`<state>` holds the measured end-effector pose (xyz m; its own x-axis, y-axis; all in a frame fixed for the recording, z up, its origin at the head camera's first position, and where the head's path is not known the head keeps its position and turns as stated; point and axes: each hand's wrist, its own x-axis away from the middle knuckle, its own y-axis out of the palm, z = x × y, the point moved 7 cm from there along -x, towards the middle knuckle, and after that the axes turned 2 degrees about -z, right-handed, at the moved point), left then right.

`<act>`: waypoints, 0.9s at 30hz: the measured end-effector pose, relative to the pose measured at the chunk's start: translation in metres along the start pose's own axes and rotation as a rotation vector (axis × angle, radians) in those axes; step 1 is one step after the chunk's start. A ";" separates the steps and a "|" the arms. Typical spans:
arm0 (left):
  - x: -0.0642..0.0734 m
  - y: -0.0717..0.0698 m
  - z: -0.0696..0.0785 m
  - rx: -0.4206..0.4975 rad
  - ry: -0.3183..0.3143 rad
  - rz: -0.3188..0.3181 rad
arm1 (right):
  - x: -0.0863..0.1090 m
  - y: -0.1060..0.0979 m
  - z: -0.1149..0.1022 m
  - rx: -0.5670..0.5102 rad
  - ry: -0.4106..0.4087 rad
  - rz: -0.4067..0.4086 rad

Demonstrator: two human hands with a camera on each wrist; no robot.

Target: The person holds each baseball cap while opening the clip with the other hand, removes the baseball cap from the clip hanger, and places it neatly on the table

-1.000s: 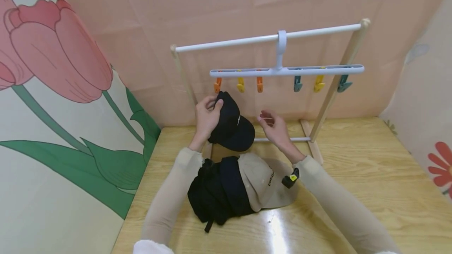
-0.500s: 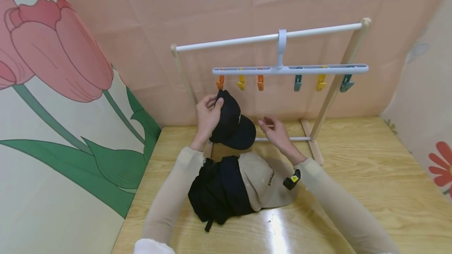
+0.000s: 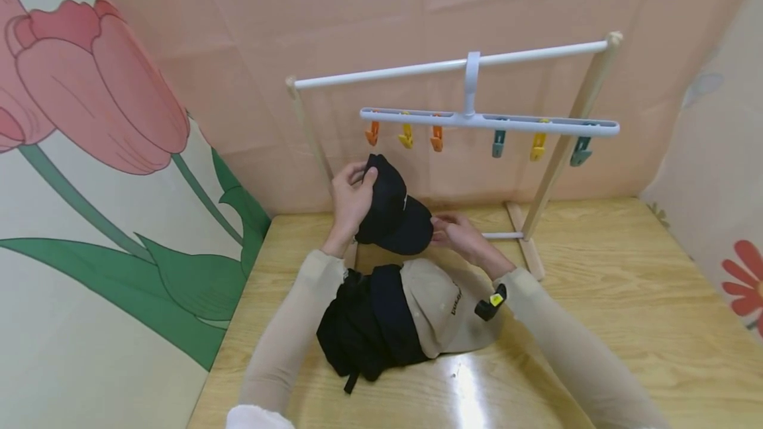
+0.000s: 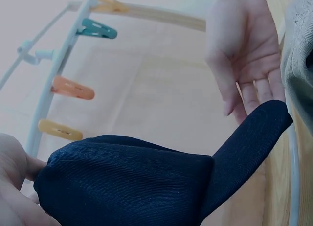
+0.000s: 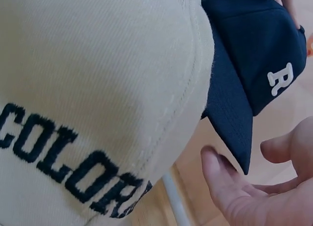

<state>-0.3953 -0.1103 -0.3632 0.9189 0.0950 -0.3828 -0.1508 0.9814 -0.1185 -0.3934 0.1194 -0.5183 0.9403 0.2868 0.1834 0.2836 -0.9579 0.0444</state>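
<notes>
My left hand (image 3: 352, 198) pinches a dark navy baseball cap (image 3: 384, 204) by the end away from its brim. The cap is held in the air with the brim to the right, and a white letter R (image 5: 280, 79) shows on its front in the right wrist view. Beside the brim (image 5: 227, 108) is my right hand (image 3: 461, 238); its thumb and fingers stand apart around the brim's tip, without a visible pinch. Just above the cap hangs an orange clip (image 3: 372, 132) from a pale hanger (image 3: 507, 122); a small gap separates clip and cap.
A white rod (image 3: 387, 74) on a wooden stand (image 3: 584, 98) carries the hanger, with several coloured clips along it. On the table (image 3: 626, 283), below my hands, lie a beige cap (image 3: 438, 303) with dark lettering and some black caps (image 3: 369, 323).
My right hand has moved left and slightly down to the cap's brim. The hanger has tipped, left end up and right end down. My left hand and the navy cap hardly moved.
</notes>
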 end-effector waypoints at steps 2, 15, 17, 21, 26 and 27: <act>0.001 0.001 0.000 -0.003 -0.011 -0.001 | 0.000 0.000 0.001 -0.006 0.004 -0.013; 0.003 0.000 -0.002 -0.001 -0.033 -0.036 | 0.005 -0.012 -0.005 0.020 0.021 0.037; 0.003 -0.001 -0.003 -0.005 -0.032 -0.044 | 0.007 -0.014 -0.006 0.019 0.019 0.043; 0.003 -0.002 -0.004 -0.013 -0.036 -0.063 | 0.009 -0.018 -0.007 0.024 0.006 0.057; 0.004 -0.004 0.000 -0.025 -0.029 -0.093 | 0.013 -0.024 -0.009 0.053 -0.004 0.080; 0.005 -0.004 0.001 -0.026 -0.027 -0.098 | 0.014 -0.025 -0.009 0.061 -0.008 0.081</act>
<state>-0.3895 -0.1135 -0.3634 0.9394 0.0033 -0.3429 -0.0685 0.9816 -0.1783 -0.3896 0.1474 -0.5076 0.9619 0.2089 0.1763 0.2173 -0.9757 -0.0298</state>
